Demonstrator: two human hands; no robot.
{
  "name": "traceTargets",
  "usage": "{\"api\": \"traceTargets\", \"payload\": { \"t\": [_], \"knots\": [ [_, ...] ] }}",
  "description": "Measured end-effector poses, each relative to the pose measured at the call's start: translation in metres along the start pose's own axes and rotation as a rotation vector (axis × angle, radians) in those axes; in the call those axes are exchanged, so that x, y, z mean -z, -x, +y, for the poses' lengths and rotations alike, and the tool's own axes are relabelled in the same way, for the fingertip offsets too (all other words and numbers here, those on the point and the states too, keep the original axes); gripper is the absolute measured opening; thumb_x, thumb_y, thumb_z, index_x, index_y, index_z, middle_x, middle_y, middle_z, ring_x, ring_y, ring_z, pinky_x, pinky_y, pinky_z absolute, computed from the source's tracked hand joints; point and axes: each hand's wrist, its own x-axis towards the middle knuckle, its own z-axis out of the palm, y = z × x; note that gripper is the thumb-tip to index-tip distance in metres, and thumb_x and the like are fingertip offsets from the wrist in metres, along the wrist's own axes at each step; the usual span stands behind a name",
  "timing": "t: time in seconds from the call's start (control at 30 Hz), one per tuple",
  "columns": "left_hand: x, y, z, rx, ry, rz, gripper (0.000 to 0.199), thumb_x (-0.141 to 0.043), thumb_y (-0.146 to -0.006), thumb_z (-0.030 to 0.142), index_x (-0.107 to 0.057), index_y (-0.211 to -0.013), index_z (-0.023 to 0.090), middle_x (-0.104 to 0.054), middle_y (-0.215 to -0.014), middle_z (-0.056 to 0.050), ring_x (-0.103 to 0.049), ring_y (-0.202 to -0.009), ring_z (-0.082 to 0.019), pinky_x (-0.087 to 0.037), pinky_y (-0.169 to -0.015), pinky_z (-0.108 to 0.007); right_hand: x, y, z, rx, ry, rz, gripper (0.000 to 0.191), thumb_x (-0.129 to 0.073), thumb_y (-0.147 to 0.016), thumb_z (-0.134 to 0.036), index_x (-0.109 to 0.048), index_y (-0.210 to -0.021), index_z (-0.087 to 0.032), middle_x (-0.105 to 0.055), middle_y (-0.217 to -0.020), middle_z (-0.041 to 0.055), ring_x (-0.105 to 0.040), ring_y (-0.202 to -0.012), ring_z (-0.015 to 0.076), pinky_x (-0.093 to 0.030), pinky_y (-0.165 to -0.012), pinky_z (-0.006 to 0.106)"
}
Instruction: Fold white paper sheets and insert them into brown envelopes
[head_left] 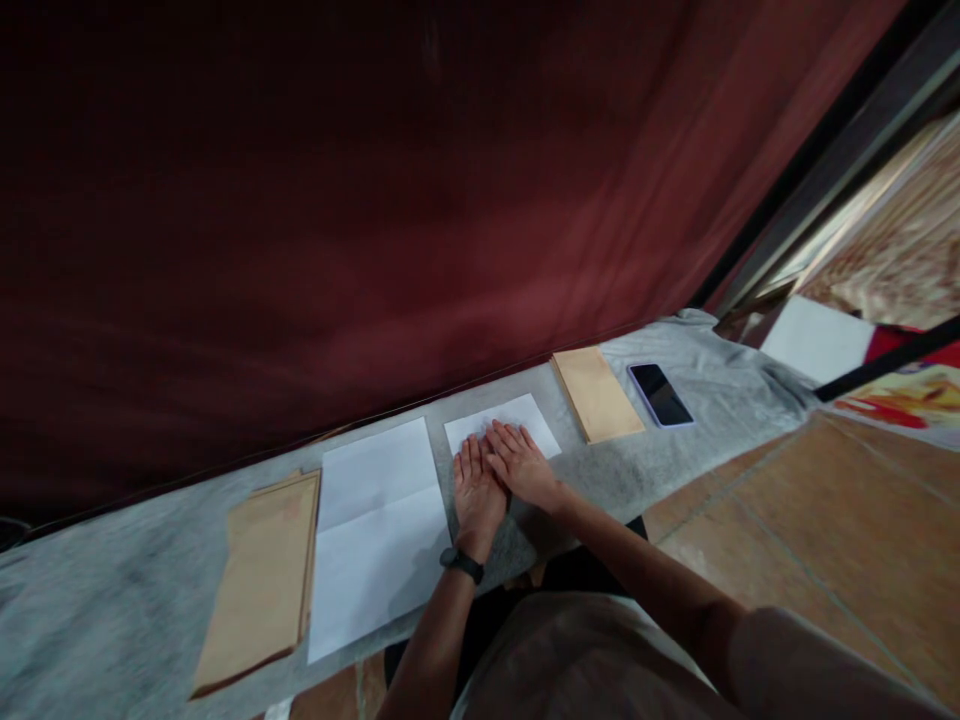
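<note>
A folded white sheet of paper (534, 418) lies on the grey cloth in front of me. My left hand (478, 490), with a dark watch on its wrist, rests flat on the sheet's near edge, fingers stretched out. Close beside it, my right hand (521, 465) lies flat too, its fingertips on the paper and touching the left hand. Left of my hands is a stack of larger white sheets (379, 570) with a crease across the middle. What is under my palms is hidden.
Brown envelopes (262, 580) are piled at the left, and a smaller stack of brown envelopes (598, 395) sits right of my hands. Farther right lies a phone (660, 395). A dark red curtain (450, 200) hangs along the back of the cloth-covered table (112, 580).
</note>
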Motion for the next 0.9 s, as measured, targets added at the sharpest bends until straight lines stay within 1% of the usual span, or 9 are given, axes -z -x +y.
{"api": "traceTargets", "payload": {
  "t": [0.1, 0.17, 0.3, 0.4, 0.63, 0.77, 0.83, 0.9],
  "knots": [
    [-0.002, 0.0, 0.0, 0.0, 0.012, -0.001, 0.06, -0.036, -0.097, 0.013, -0.035, -0.156, 0.007, -0.031, -0.165, -0.017, -0.022, -0.156, -0.029, -0.023, -0.126, -0.05, -0.005, -0.009, 0.001, 0.089, 0.014, -0.012, 0.044, -0.038, -0.107, -0.031, -0.053, -0.147, -0.018, -0.045, -0.158, 0.011, -0.035, -0.15, 0.0266, -0.028, -0.122, 0.052],
    [-0.001, 0.0, 0.0, 0.001, 0.031, 0.007, 0.059, -0.036, -0.098, 0.017, -0.034, -0.156, 0.005, -0.03, -0.165, -0.019, -0.023, -0.155, -0.03, -0.024, -0.126, -0.051, -0.007, -0.011, 0.008, 0.086, 0.019, 0.001, 0.044, -0.04, -0.107, -0.033, -0.053, -0.147, -0.019, -0.045, -0.159, 0.011, -0.036, -0.15, 0.026, -0.029, -0.122, 0.05],
    [0.002, 0.0, 0.002, 0.018, 0.054, 0.032, 0.058, -0.034, -0.102, 0.028, -0.035, -0.156, 0.005, -0.033, -0.164, -0.02, -0.025, -0.155, -0.03, -0.025, -0.125, -0.052, -0.01, -0.011, 0.032, -0.02, 0.026, 0.035, 0.049, -0.04, -0.107, -0.038, -0.048, -0.152, -0.019, -0.039, -0.162, 0.0113, -0.039, -0.148, 0.0267, -0.03, -0.122, 0.047],
    [0.004, 0.0, 0.003, 0.026, 0.05, 0.041, 0.057, -0.034, -0.103, 0.029, -0.037, -0.155, 0.005, -0.034, -0.163, -0.02, -0.027, -0.154, -0.03, -0.024, -0.126, -0.051, -0.009, -0.01, 0.047, -0.073, 0.04, 0.037, 0.05, -0.039, -0.107, -0.04, -0.045, -0.154, -0.021, -0.04, -0.162, 0.0096, -0.039, -0.148, 0.0262, -0.028, -0.122, 0.047],
    [0.005, 0.0, 0.003, 0.033, 0.052, 0.029, 0.062, -0.037, -0.104, 0.041, -0.039, -0.154, 0.006, -0.033, -0.163, -0.021, -0.027, -0.154, -0.032, -0.026, -0.125, -0.051, -0.002, -0.003, 0.072, -0.168, 0.082, 0.044, 0.054, -0.041, -0.106, -0.042, -0.043, -0.155, -0.017, -0.04, -0.161, 0.0125, -0.038, -0.149, 0.0276, -0.026, -0.122, 0.047],
    [0.005, 0.0, 0.003, 0.036, 0.056, 0.028, 0.061, -0.038, -0.104, 0.043, -0.039, -0.155, 0.009, -0.032, -0.164, -0.02, -0.027, -0.154, -0.032, -0.026, -0.125, -0.052, 0.002, 0.002, 0.079, -0.211, 0.084, 0.065, 0.056, -0.039, -0.106, -0.042, -0.04, -0.156, -0.015, -0.041, -0.16, 0.0129, -0.038, -0.148, 0.0274, -0.026, -0.123, 0.047],
    [0.005, 0.0, 0.003, 0.042, 0.064, 0.029, 0.061, -0.039, -0.104, 0.042, -0.038, -0.155, 0.01, -0.032, -0.164, -0.019, -0.027, -0.154, -0.031, -0.026, -0.125, -0.052, 0.002, 0.004, 0.078, -0.265, 0.093, 0.084, 0.056, -0.039, -0.106, -0.04, -0.041, -0.155, -0.011, -0.042, -0.16, 0.0155, -0.039, -0.148, 0.0288, -0.026, -0.122, 0.047],
    [0.005, 0.0, 0.004, 0.045, 0.07, 0.031, 0.061, -0.039, -0.103, 0.042, -0.038, -0.155, 0.01, -0.031, -0.165, -0.018, -0.026, -0.154, -0.031, -0.026, -0.125, -0.052, 0.002, 0.008, 0.071, -0.31, 0.102, 0.105, 0.057, -0.037, -0.106, -0.037, -0.04, -0.154, -0.007, -0.041, -0.159, 0.0187, -0.038, -0.148, 0.0303, -0.026, -0.122, 0.048]
  ]
}}
